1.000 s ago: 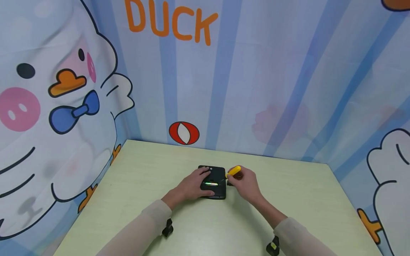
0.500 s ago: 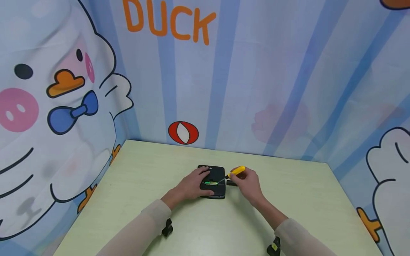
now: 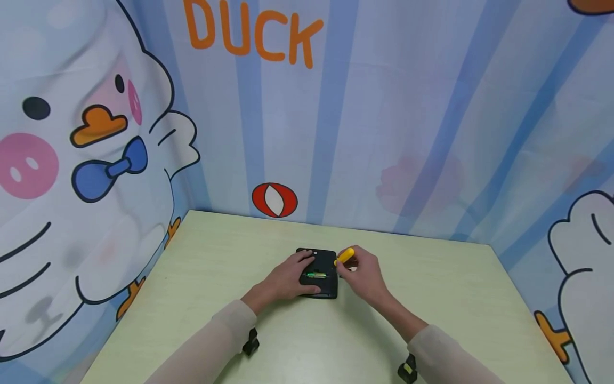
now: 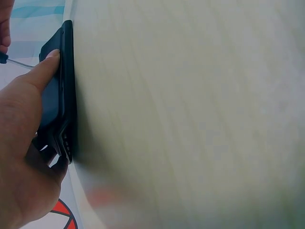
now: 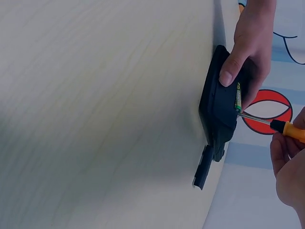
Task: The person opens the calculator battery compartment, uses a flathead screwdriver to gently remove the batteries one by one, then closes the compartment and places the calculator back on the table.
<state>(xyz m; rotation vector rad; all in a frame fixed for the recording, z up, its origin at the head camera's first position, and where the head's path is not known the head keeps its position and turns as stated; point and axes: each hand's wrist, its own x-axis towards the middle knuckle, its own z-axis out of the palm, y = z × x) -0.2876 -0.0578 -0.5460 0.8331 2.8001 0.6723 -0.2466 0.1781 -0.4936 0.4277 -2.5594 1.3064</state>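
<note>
A flat black electronic device (image 3: 326, 258) lies back up on the table, with a green battery (image 3: 316, 276) in its slot. My left hand (image 3: 288, 278) holds the device by its left side, thumb on the back near the front edge (image 4: 51, 56) and fingers farther up. My right hand (image 3: 366, 274) pinches a screwdriver (image 3: 345, 255) by its yellow handle at the device's right side. In the right wrist view, the screwdriver's metal shaft (image 5: 255, 118) reaches to the end of the battery.
A slim black cover piece (image 5: 203, 168) lies on the table beside the device, hidden behind my right hand in the head view. The pale wooden table (image 3: 230, 240) meets a blue striped duck-print curtain (image 3: 364, 133) at its back edge.
My right hand and the screwdriver shift slightly right, then back left and closer to the device, covering the black piece. My left hand and the device stay in place.
</note>
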